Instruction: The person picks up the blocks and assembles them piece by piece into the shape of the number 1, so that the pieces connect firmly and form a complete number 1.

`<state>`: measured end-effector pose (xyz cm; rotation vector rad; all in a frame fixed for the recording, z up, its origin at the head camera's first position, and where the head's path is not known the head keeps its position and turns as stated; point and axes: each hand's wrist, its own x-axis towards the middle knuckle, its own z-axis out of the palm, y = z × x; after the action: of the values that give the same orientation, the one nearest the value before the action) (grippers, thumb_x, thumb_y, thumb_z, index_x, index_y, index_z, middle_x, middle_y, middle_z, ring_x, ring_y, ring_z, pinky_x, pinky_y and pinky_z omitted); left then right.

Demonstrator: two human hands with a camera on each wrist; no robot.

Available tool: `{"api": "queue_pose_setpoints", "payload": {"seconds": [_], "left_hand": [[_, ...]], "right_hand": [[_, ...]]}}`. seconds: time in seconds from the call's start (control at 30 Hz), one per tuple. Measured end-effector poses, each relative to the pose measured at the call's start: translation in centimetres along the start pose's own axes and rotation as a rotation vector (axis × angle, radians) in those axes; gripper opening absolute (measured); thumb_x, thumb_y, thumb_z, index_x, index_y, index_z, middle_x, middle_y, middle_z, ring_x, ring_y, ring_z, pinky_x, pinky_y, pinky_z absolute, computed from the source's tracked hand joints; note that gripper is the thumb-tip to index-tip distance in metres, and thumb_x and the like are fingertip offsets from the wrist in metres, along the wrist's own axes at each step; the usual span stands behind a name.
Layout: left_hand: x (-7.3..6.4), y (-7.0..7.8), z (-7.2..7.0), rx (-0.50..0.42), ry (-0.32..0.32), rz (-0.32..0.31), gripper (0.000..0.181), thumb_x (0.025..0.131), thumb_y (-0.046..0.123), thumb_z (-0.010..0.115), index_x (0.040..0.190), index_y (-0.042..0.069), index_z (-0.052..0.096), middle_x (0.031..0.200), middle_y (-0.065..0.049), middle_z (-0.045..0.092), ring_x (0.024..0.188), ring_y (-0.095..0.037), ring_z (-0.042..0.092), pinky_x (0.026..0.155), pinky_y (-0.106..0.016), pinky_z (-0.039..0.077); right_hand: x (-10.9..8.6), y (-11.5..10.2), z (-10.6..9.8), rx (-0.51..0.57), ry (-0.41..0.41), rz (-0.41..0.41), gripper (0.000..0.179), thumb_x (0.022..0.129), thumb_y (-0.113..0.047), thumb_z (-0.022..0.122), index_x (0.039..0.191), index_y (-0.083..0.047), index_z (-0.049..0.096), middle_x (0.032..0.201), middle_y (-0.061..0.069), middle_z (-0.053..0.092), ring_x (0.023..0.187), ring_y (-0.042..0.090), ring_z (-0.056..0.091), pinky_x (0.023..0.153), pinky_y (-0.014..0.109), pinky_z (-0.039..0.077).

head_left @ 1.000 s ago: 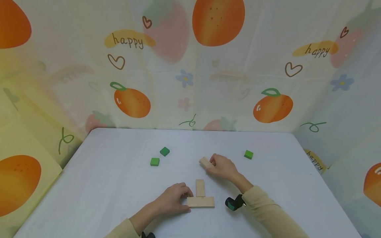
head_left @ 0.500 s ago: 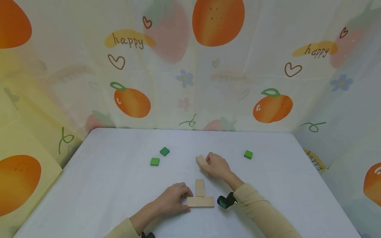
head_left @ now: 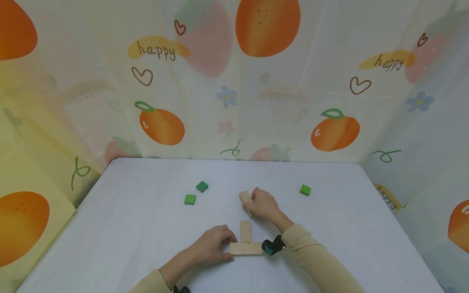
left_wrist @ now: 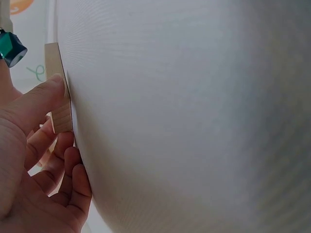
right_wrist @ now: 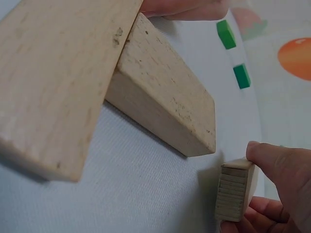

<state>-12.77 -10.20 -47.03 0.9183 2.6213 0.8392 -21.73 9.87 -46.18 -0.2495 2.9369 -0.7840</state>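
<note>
My left hand (head_left: 212, 245) grips the left end of a plain wooden block (head_left: 250, 249) lying crosswise on the white table; its thumb (left_wrist: 46, 94) lies along the block's near side. A second wooden block (head_left: 246, 231) points away from the middle of the first, the two meeting in a T. Beyond them, my right hand (head_left: 264, 202) pinches a third wooden block (head_left: 244, 197), held at a slant near the far end of the second. The right wrist view shows this held block (right_wrist: 232, 191) between thumb and fingers, apart from the T.
Two green blocks, one darker (head_left: 202, 186) and one lighter (head_left: 189, 199), lie at the back left. Another green block (head_left: 305, 190) is off to the right. A black wrist camera (head_left: 272, 245) hangs by the right sleeve, near the crosswise block's right end. Printed cloth surrounds the table.
My right hand has moved left with its wooden block, which has turned to point more nearly straight away from me. My left hand and the T stay in place.
</note>
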Motion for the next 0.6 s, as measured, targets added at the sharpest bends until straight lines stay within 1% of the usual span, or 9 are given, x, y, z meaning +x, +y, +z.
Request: {"api": "queue_pose_setpoints", "payload": {"seconds": [0.4,0.5,0.6], "left_hand": [[0.0,0.1,-0.1,0.0,-0.003,-0.008,0.033,0.068,0.027,0.08,0.096,0.018,0.064,0.085,0.014,0.052,0.078,-0.001,0.046,0.071,-0.02,0.043],[0.0,0.1,-0.1,0.0,-0.006,-0.012,0.033,0.068,0.027,0.08,0.097,0.019,0.064,0.085,0.014,0.052,0.078,-0.001,0.046,0.072,-0.02,0.043],[0.0,0.1,-0.1,0.003,-0.006,-0.015,0.033,0.068,0.027,0.08,0.096,0.019,0.064,0.085,0.014,0.052,0.078,-0.001,0.046,0.072,-0.02,0.043]], "right_hand": [[-0.1,-1.2,0.5,0.025,-0.021,0.058,0.036,0.076,-0.035,0.067,0.081,-0.005,0.048,0.069,0.004,0.05,0.062,0.018,0.045,0.052,0.028,0.035],[-0.1,-1.4,0.7,0.006,-0.03,0.083,0.038,0.076,-0.037,0.067,0.082,-0.005,0.047,0.07,0.005,0.05,0.062,0.019,0.045,0.053,0.029,0.036],[-0.1,-1.7,0.8,-0.012,-0.033,0.101,0.041,0.076,-0.037,0.067,0.085,-0.002,0.048,0.072,0.008,0.052,0.063,0.02,0.047,0.055,0.032,0.041]]}}
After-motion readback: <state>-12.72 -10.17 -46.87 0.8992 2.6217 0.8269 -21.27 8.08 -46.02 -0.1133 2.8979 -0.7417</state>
